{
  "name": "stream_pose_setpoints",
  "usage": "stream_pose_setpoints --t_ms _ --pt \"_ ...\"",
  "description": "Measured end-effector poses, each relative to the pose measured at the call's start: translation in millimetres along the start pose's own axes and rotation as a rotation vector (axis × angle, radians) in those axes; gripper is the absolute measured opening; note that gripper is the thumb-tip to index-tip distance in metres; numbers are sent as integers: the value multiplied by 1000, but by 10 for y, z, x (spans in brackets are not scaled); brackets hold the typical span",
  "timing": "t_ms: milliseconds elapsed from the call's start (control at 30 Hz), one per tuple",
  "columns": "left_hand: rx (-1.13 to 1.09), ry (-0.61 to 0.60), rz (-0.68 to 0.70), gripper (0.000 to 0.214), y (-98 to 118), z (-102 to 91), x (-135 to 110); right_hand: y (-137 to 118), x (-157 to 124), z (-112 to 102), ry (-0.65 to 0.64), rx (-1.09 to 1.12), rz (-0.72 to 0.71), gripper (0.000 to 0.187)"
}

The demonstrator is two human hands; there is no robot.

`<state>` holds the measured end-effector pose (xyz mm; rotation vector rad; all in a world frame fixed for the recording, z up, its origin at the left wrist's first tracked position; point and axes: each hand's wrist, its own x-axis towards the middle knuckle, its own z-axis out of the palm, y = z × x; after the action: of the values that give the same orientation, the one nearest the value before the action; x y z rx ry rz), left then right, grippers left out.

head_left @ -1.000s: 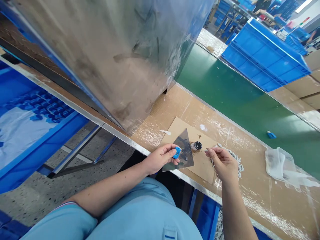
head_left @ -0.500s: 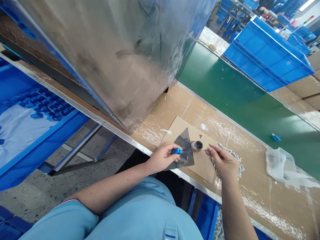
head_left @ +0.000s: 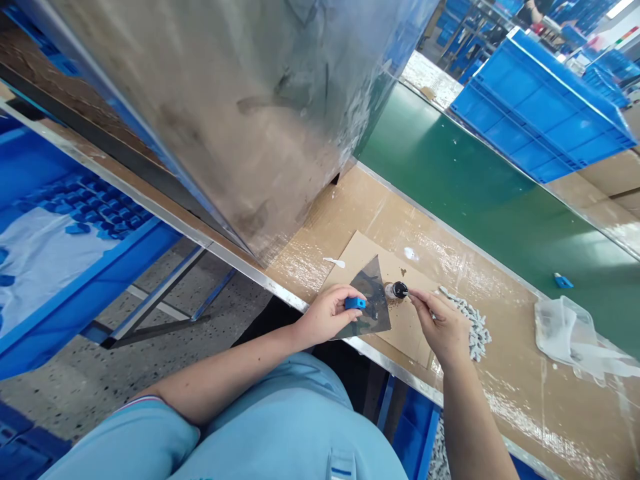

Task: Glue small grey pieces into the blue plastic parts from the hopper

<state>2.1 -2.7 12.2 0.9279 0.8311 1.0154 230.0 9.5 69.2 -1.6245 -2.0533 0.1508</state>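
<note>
A small blue plastic block (head_left: 355,303) with a hole in its end is pinched between the thumb and fingers of my left hand (head_left: 327,313). That hand is over a dark flat sheet (head_left: 374,320) lying on a piece of cardboard (head_left: 407,333). My right hand (head_left: 445,323) pinches a small grey piece (head_left: 407,293), its tip at the mouth of a little jar (head_left: 399,290) with a dark opening. Whether the tip touches what is in the jar I cannot tell. Beside the right hand lies a pile of small grey pieces (head_left: 477,330).
A green conveyor belt (head_left: 480,193) runs behind the bench, with a blue piece (head_left: 563,281) on it. A clear plastic tray (head_left: 563,327) lies at right. A large metal-sided box (head_left: 240,133) towers at left. Blue bins (head_left: 540,113) stand beyond the belt.
My right hand has moved left, bringing the small grey piece to the jar's mouth. My left hand keeps its hold on the block. The blue piece on the belt has shifted slightly right.
</note>
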Motion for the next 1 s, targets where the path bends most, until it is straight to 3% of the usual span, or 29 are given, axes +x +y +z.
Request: stream_pose_setpoints --t_ms 467,733,1000 --pt "205 10 174 18 31 -45 -8 8 -17 -69 -14 8 5 23" --pt "240 -35 176 17 53 -17 -27 -323 -161 -71 23 447 153 11" --pt "360 -159 199 22 44 -21 -77 -505 -203 -28 -60 477 77 12"
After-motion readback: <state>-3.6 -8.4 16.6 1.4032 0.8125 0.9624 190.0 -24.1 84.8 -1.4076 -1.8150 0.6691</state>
